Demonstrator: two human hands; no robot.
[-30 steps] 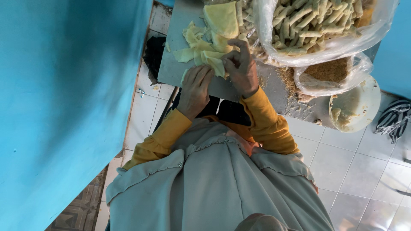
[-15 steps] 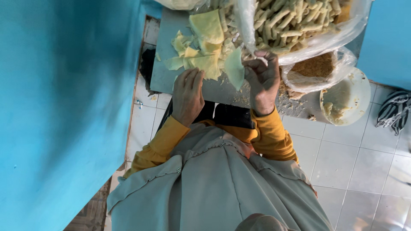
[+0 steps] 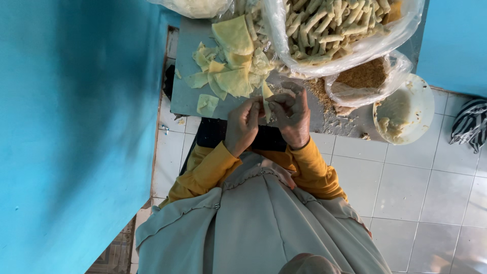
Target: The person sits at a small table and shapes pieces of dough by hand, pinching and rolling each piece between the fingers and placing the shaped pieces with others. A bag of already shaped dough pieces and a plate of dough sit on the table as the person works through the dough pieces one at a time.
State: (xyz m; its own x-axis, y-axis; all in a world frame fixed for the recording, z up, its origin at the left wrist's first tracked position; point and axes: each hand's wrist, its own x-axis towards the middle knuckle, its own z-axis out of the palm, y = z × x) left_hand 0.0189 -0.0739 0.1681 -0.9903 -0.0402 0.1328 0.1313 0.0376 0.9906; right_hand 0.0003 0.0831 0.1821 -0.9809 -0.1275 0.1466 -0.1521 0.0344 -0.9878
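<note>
Both hands have pulled back from the pile of yellow sheets and now meet close to the body, just over the near edge of the board. The left hand (image 3: pixel 242 124) and the right hand (image 3: pixel 293 116) face each other, fingertips almost touching. Their fingers are bent and pressed together, pinching a small strip of dough (image 3: pixel 266 99) between them. Half a second ago the right hand held a bigger yellow piece up by the pile; now only this thin, folded bit shows, so it looks like the hands are rolling or folding it up.

Just past the fingers, further from the body, lies the pile of thin dough sheets (image 3: pixel 231 66), some flat and some crumpled, on the grey board (image 3: pixel 185 96). One small sheet (image 3: pixel 207 104) sits alone to the left of the left hand. Beyond the right hand there are brown crumbs (image 3: pixel 319 91) scattered on the board, and a clear bag of crumbs (image 3: pixel 362 76) stands open next to them. Further out sits a big clear bag full of finished rolls (image 3: pixel 329 25). To the right of the right hand, well apart, a white bowl (image 3: pixel 406 109) with pale paste rests on the white floor tiles (image 3: pixel 416 187). A blue wall (image 3: pixel 71 127) stands to the left.
</note>
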